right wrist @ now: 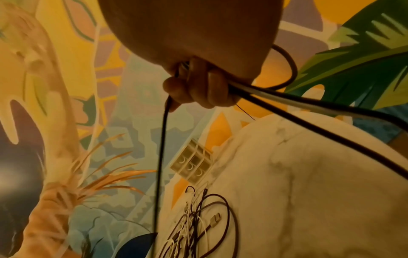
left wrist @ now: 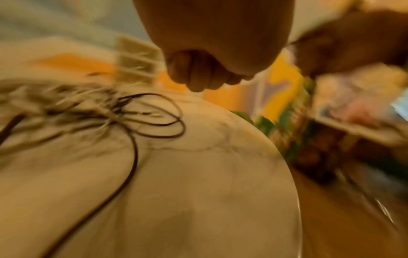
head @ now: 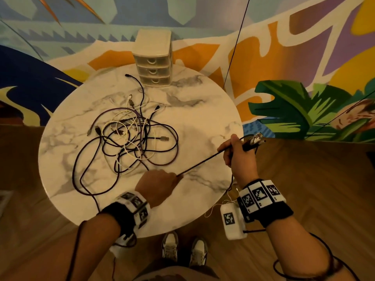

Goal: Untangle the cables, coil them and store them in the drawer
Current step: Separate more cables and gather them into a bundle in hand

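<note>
we held a black cable [head: 200, 161] taut: right hand [head: 239, 157] gripping its plugs, left hand [head: 160, 184] pinching it over the table [head: 203, 110].

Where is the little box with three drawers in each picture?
Head: the drawer box stands at the table's far edge, top centre.
Left wrist: blurred drawer box, upper left of centre, left of the fist.
Right wrist: drawer box, tilted, just below centre.
Shared landmark: the cable tangle lies in front of it.
</note>
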`<action>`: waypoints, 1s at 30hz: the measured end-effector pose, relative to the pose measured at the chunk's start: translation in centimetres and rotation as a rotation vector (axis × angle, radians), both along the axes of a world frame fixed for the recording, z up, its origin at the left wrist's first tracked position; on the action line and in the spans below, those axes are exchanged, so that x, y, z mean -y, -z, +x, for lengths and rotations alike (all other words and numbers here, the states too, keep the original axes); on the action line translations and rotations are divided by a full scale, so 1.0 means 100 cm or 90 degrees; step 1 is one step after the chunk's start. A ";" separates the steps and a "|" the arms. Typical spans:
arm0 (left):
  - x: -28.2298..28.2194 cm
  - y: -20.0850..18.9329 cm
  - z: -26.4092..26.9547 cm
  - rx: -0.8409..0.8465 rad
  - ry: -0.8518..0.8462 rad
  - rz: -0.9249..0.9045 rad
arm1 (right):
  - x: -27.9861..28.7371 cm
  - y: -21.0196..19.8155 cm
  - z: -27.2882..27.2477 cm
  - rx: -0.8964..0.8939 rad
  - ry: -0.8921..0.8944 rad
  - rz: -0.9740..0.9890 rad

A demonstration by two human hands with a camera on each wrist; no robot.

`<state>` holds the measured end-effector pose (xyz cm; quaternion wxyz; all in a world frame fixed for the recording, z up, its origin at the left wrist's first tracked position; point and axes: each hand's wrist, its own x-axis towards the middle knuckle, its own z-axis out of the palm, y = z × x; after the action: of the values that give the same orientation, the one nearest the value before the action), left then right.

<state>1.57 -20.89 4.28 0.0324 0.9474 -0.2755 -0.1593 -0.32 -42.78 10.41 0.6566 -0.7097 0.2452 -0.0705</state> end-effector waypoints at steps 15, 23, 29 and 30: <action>0.028 -0.017 0.018 -0.397 -0.536 -0.574 | 0.016 0.029 -0.043 -0.024 0.016 0.049; 0.036 -0.020 0.003 -0.543 -0.557 -0.725 | 0.022 0.023 -0.044 0.009 0.081 0.059; 0.043 -0.003 -0.029 -0.471 0.009 0.057 | 0.054 0.014 -0.056 -0.043 0.028 -0.037; 0.051 -0.001 -0.032 -0.397 0.041 0.061 | 0.057 0.013 -0.059 -0.056 -0.002 -0.065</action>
<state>-1.59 -26.01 4.40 0.0657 0.8441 -0.2745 -0.4560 -6.22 -48.45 9.14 0.6082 -0.7451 0.2691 -0.0507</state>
